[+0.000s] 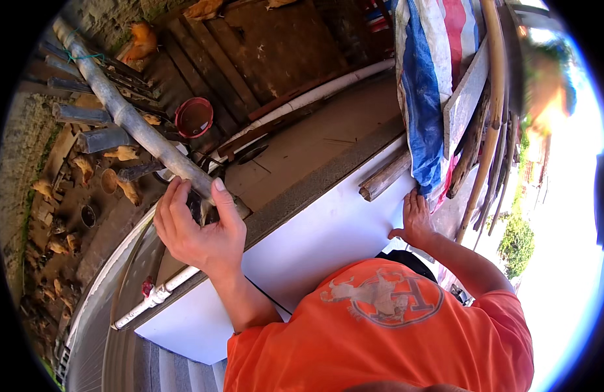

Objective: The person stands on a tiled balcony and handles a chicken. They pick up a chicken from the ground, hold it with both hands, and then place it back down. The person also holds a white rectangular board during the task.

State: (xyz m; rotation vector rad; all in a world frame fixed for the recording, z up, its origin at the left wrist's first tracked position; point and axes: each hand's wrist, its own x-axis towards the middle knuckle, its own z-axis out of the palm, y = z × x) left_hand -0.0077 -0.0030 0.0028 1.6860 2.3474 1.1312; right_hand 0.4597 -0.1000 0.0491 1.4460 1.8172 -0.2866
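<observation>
My left hand [204,235] is raised with its thumb and fingers apart, close to the near end of a thick bamboo pole [130,117]. Whether it touches the pole I cannot tell; nothing shows in its grasp. My right hand [418,219] reaches to the lower edge of a red, white and blue striped woven plastic sheet [422,112]. Its fingertips meet that edge, but a grip cannot be made out. Beneath both arms lies a smooth white panel [326,235] along a concrete ledge [302,206]. A short wooden stake [385,176] juts over the panel.
Several chickens [82,169] stand in the yard below at left. A red bucket [194,117] sits beside wooden boards [223,63]. A white pipe with a red-handled valve [155,296] runs under my left forearm. Wooden poles [493,112] lean at right.
</observation>
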